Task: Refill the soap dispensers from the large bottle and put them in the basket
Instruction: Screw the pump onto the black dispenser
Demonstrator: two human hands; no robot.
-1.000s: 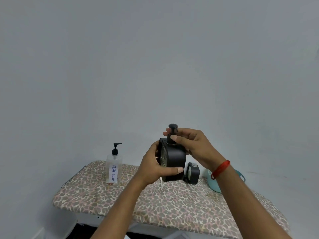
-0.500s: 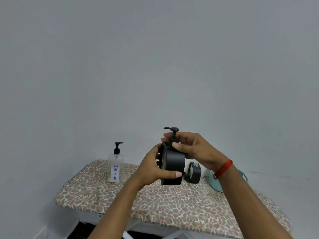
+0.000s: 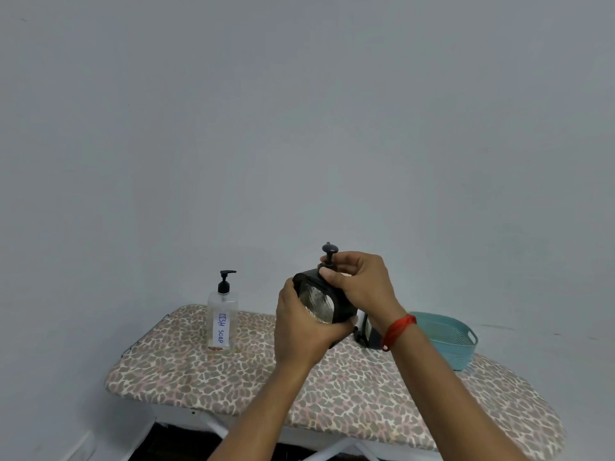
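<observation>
Both hands' fingers (image 3: 327, 272) still grip the black dispenser (image 3: 324, 302), now tilted leftward with its window showing.

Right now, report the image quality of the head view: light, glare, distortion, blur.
Head view: soft even light, faint shadows; wide-angle bending curves the board edges; a pale glare patch sits on the black dispenser face, held by the left hand and right hand; the DISH SOAP bottle label reads sharply; the basket is slightly soft.
</observation>
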